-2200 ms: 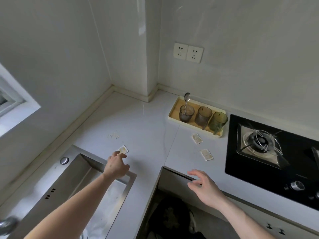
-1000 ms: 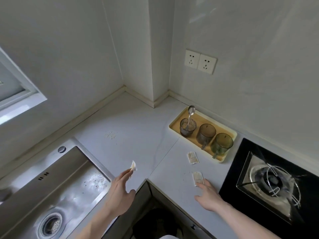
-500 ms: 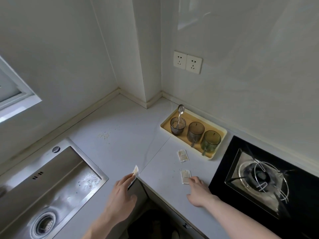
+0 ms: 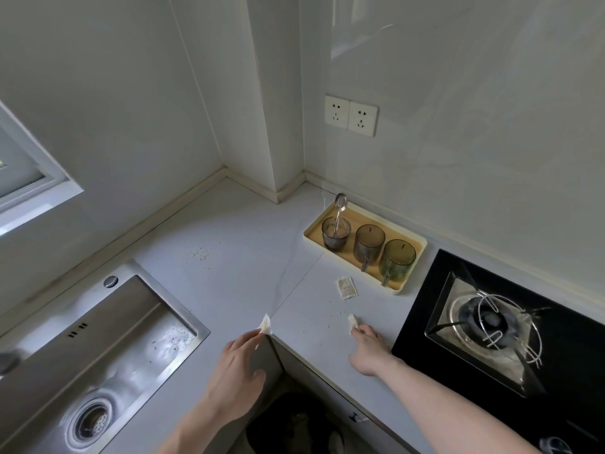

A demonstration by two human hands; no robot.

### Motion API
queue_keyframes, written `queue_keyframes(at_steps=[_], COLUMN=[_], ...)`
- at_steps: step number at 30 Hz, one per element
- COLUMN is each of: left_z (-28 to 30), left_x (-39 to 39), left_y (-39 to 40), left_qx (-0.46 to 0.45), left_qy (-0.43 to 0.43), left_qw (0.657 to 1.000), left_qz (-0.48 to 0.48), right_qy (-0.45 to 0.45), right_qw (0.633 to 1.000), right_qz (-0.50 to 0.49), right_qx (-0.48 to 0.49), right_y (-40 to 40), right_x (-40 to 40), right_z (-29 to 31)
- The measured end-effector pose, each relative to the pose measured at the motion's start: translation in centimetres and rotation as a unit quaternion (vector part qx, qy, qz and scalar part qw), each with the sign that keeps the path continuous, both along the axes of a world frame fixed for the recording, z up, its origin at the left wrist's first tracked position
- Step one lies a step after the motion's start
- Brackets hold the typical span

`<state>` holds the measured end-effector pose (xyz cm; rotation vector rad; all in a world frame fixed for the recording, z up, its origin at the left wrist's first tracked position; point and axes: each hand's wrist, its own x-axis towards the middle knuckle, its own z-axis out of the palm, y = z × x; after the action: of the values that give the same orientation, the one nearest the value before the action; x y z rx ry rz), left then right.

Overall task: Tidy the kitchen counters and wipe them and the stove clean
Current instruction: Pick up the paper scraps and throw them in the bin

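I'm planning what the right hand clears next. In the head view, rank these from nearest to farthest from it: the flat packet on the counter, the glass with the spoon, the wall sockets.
From the right hand, which is pinching a small packet:
1. Flat packet, on the counter just beyond the hand.
2. Glass with the spoon, at the tray's left end.
3. Wall sockets, up on the wall, behind the tray.

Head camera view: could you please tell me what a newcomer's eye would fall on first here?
Probably the two hands low in the middle: the left hand pinches a small white torn packet, and the right hand pinches another white packet on the pale grey stone counter. Behind them, a yellow rectangular tray holds three tinted glass mugs by the wall, beside the black glass gas stove.
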<state>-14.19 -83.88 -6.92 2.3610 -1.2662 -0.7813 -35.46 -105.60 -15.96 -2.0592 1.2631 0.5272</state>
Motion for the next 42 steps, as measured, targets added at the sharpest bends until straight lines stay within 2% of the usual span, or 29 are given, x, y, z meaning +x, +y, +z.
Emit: queue_keyframes(at_steps=[7,13,19,24,29,34,42], left_z=[-0.6,-3.4,-7.3,-10.8,-10.7,-10.5,-10.2], left_x=[0.9,0.7,0.1,-1.1,-3.5,-4.3,-4.5], left_y=[4.2,7.3,9.8,12.4,12.5,12.0,11.7], left_qx=[0.045,0.116,0.197,0.246,0.24,0.235,0.219], left_qy=[0.059,0.085,0.178,0.192,0.218,0.205,0.206], left_qw=[0.997,0.989,0.964,0.95,0.945,0.949,0.954], left_qz=[-0.006,-0.023,0.01,0.02,0.038,0.037,-0.011], right_qy=[-0.152,-0.197,-0.193,-0.16,-0.135,-0.133,-0.133], right_qw=[0.985,0.97,0.968,0.972,0.975,0.974,0.974], right_qz=[-0.076,-0.136,-0.155,-0.159,-0.163,-0.176,-0.18], right_qx=[-0.01,0.03,0.047,0.062,0.066,0.058,0.04], right_y=[4.8,11.1,17.8,22.7,25.9,28.5,29.6], right_x=[-2.0,-3.9,-5.3,-7.1,-8.3,-8.9,-9.2], right_z=[1.5,2.7,2.4,1.8,1.6,1.7,1.9])
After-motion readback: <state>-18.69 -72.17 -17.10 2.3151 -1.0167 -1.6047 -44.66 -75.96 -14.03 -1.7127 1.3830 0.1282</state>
